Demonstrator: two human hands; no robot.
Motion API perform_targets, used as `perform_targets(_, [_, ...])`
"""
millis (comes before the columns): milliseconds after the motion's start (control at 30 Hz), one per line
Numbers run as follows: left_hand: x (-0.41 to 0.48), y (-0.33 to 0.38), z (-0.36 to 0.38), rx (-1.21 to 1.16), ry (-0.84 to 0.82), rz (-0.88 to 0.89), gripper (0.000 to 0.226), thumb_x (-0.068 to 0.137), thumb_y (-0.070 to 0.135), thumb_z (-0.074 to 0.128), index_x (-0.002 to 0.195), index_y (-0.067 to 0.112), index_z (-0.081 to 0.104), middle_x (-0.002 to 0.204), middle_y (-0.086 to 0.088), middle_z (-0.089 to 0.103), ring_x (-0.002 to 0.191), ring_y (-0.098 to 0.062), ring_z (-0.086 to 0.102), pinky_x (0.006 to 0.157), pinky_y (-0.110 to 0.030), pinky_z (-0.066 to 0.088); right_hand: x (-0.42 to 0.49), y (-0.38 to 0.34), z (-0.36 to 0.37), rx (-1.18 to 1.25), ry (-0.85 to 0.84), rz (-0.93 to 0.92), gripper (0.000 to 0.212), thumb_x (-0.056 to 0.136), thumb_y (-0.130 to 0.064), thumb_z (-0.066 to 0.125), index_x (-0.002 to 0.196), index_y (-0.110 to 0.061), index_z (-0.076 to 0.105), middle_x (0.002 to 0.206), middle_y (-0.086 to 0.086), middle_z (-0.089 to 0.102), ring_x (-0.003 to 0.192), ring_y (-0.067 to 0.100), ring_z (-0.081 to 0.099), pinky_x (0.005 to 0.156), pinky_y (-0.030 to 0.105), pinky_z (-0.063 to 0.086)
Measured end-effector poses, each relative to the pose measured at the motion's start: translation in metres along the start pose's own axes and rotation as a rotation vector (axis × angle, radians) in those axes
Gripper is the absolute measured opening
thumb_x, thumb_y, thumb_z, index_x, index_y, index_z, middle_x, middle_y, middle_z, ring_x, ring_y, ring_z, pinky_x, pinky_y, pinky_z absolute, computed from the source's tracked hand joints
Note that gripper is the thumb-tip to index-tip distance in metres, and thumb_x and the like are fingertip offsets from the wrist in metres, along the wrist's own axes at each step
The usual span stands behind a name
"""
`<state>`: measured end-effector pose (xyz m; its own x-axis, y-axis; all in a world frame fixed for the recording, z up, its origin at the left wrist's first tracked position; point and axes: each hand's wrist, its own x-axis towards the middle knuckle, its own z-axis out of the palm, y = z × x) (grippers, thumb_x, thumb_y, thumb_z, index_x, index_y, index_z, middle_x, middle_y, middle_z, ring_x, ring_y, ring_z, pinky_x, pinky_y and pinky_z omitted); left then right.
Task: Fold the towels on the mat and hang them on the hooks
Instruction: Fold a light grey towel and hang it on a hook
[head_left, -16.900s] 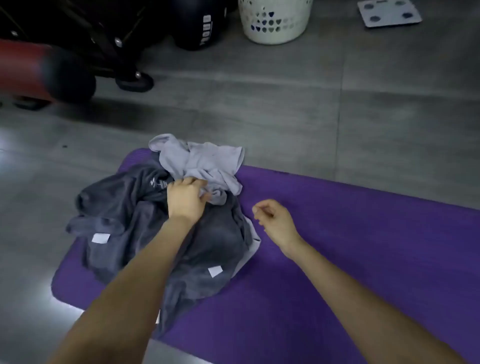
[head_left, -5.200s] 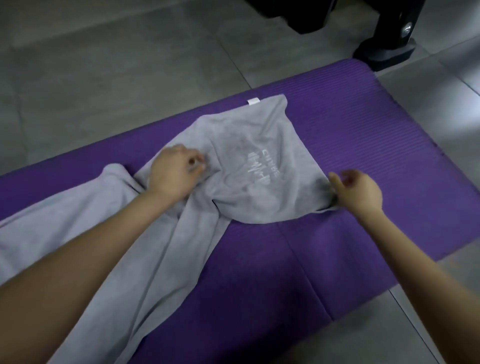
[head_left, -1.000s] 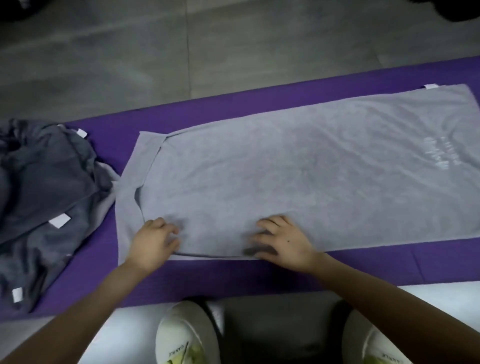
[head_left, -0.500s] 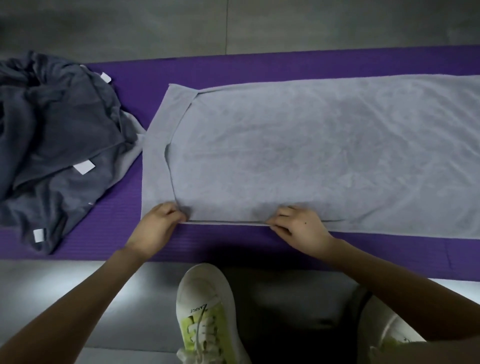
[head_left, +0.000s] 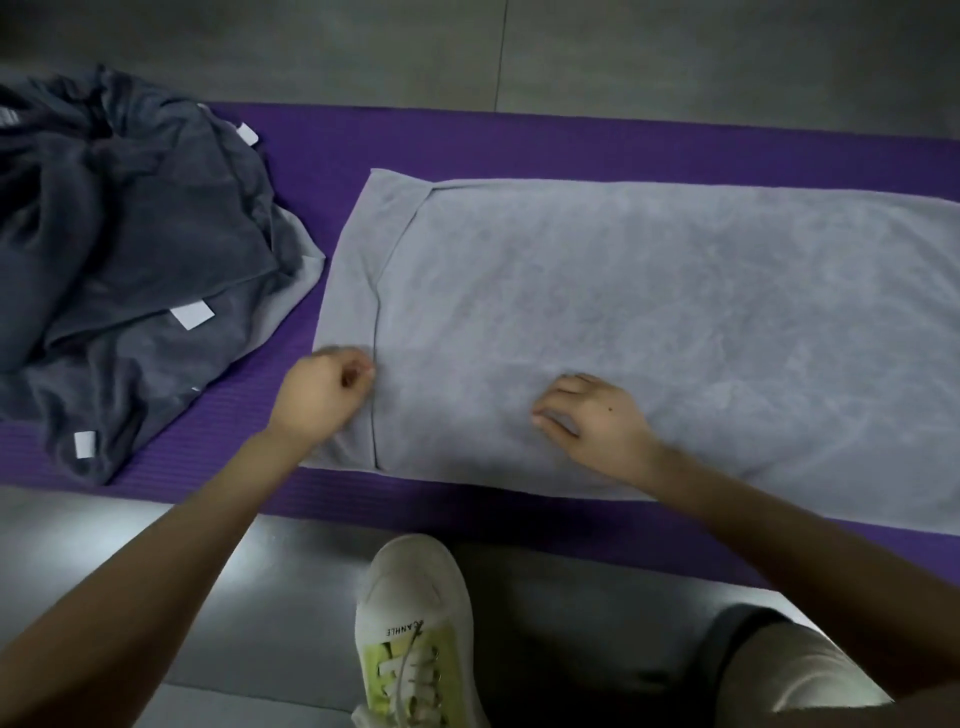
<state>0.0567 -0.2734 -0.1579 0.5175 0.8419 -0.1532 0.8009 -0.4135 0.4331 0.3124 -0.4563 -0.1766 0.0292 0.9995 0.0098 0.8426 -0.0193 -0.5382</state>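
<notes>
Towel position: the light grey towel (head_left: 649, 322) lies flat on the purple mat (head_left: 519, 140), directly at 12 o'clock from me. Its long axis runs from 9 o'clock to 3 o'clock, parallel to the near edge of the mat. The 3 o'clock end runs out of view, so I cannot tell where it stops. At the 9 o'clock end the upper layer stops short of the lower one, leaving a strip of the lower layer uncovered.

Hand state: my left hand (head_left: 324, 397) sits at that offset, with its fingers curled and pinching the short edge of the upper layer near the corner closest to me. My right hand (head_left: 597, 423) rests on the towel toward 3 o'clock from the left hand. Its fingers are bent and their tips press the cloth down; it grips nothing. Both hands are on the near long side, well apart from each other.

Judgement: the left hand is the nearer one to the misaligned end, so it should draw the upper layer toward 9 o'clock while the right hand anchors the cloth. Any lengthwise fold then travels along the 9-to-3 axis.

Remaining work: the dark grey towels (head_left: 130, 260) lie crumpled at 10 o'clock, just beside the light one. No hooks are visible.
</notes>
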Motion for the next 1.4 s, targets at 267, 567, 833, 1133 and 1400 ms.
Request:
perform_targets(267, [0.101, 0.018, -0.004, 0.165, 0.125, -0.050, 0.023, 0.085, 0.017, 0.057, 0.089, -0.004, 0.062, 0.090, -0.026, 0.059, 0.084, -0.041, 0.057, 0.074, -0.040, 0.042, 0.100, 0.002, -0.015, 0.016, -0.033, 0.103, 0.031, 0.090, -0.035, 0.051, 0.108, -0.017, 0.068, 0.110, 0.004, 0.067, 0.101, 0.028, 0.061, 0.087, 0.034, 0.047])
perform_targets(567, [0.136, 0.010, 0.005, 0.214, 0.090, -0.129, 0.027, 0.078, 0.028, 0.065, 0.087, 0.003, 0.063, 0.098, -0.017, 0.059, 0.091, -0.035, 0.054, 0.076, -0.034, 0.037, 0.259, 0.016, -0.017, -0.095, 0.033, 0.264, 0.030, 0.092, -0.039, 0.053, 0.111, -0.021, 0.067, 0.117, 0.008, 0.060, 0.112, 0.030, 0.049, 0.094, 0.035, 0.037])
perform_targets(833, [0.153, -0.020, 0.010, 0.216, 0.062, -0.031, 0.012, 0.074, 0.018, 0.061, 0.074, 0.010, 0.070, 0.080, -0.014, 0.058, 0.080, -0.035, 0.056, 0.075, -0.035, 0.040, 0.316, 0.010, 0.015, -0.360, 0.069, 0.489, 0.046, 0.089, -0.058, 0.045, 0.102, -0.024, 0.072, 0.127, 0.006, 0.051, 0.118, 0.030, 0.041, 0.103, 0.045, 0.023])
perform_targets(1133, [0.150, -0.004, 0.006, -0.196, 0.119, -0.006, 0.024, 0.069, 0.042, 0.061, 0.078, 0.024, 0.075, 0.080, 0.001, 0.066, 0.083, -0.016, 0.058, 0.081, -0.024, 0.037, 0.325, 0.013, 0.028, -0.044, 0.261, 0.639, 0.020, 0.086, -0.039, 0.060, 0.096, -0.029, 0.073, 0.138, -0.004, 0.048, 0.122, 0.022, 0.042, 0.109, 0.044, 0.021])
perform_targets(1400, [0.121, -0.019, 0.034, 0.120, 0.198, 0.239, 0.034, 0.088, 0.037, 0.049, 0.114, 0.024, 0.066, 0.115, -0.012, 0.059, 0.107, -0.029, 0.049, 0.086, -0.041, 0.045, 0.314, 0.020, 0.030, -0.329, 0.269, 0.379, 0.030, 0.086, -0.037, 0.060, 0.106, -0.016, 0.066, 0.125, 0.011, 0.056, 0.112, 0.033, 0.051, 0.111, 0.057, 0.016])
